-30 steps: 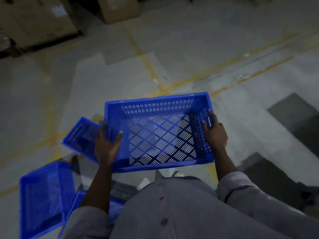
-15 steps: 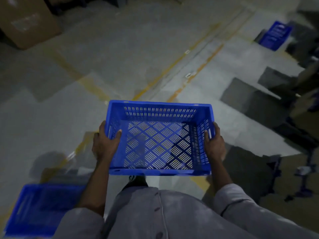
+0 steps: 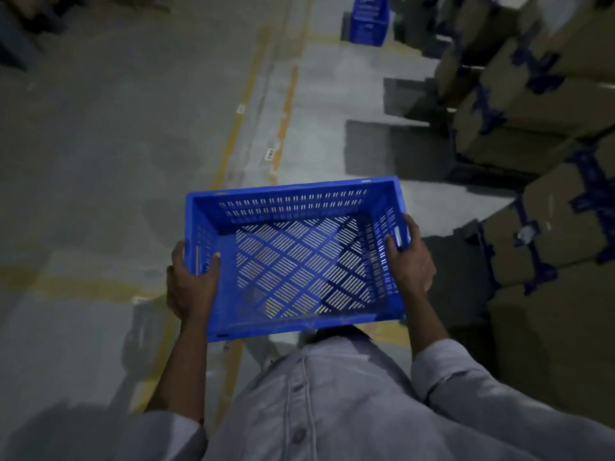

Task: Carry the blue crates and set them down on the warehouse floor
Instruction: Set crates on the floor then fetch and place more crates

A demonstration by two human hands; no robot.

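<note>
Gripped by both end walls: left hand and right hand hold perforated blue crate, thumbs inside.
Blue crates visible: two; second crate sits far ahead on the floor.

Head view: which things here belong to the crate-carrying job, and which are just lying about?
Job in hand: carried blue crate, gripped at its side walls by the left hand and right hand; far blue crate standing ahead; warehouse floor.

Lying about: cardboard boxes stacked on the right; yellow floor lines; small floor label.
</note>
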